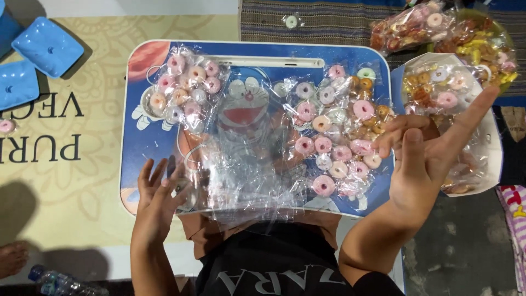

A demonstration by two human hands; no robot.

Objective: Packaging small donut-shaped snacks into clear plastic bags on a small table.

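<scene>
A small blue lap table (pixel 137 142) with a cartoon print stands over my knees. Clear plastic bags (pixel 246 164) lie stacked on its middle. A filled bag of pastel ring candies (pixel 183 90) sits at the table's top left. Loose wrapped ring candies (pixel 329 148), pink, white and orange, lie heaped on the right half. My left hand (pixel 156 200) is spread open at the table's front left edge, touching the bags' corner. My right hand (pixel 424 148) hovers over the right edge beside the candy heap, index finger stretched out, holding nothing I can see.
A white bowl (pixel 493 159) with bagged candies stands right of the table. More candy bags (pixel 416 24) lie at the top right on a striped mat. Blue square lids (pixel 46 49) rest at the top left. A plastic bottle (pixel 60 282) lies at the bottom left.
</scene>
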